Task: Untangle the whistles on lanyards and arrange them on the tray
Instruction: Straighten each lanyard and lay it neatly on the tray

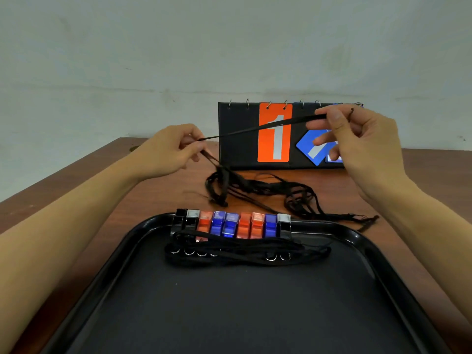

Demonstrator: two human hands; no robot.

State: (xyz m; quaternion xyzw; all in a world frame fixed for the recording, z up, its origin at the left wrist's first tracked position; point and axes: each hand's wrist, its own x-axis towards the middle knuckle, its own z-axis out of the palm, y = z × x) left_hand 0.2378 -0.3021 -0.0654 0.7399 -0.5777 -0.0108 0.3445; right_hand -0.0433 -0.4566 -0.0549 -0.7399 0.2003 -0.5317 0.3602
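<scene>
A row of several whistles [232,224], black, red and blue, lies along the far edge of the black tray [255,302]. Their black lanyards run back over the rim into a tangled heap [258,186] on the wooden table. One lanyard strand [260,127] is stretched taut in the air between my hands. My left hand [173,149] pinches its lower end above the heap. Raised at the right, my right hand [357,134] pinches the other end between thumb and forefinger. More cord and metal rings [229,252] lie bunched on the tray in front of the whistles.
A black flip scoreboard [240,136] stands at the back of the table, showing an orange card with a 1 and a partly turned blue card. A pale wall rises behind it. The table edge runs diagonally at the left.
</scene>
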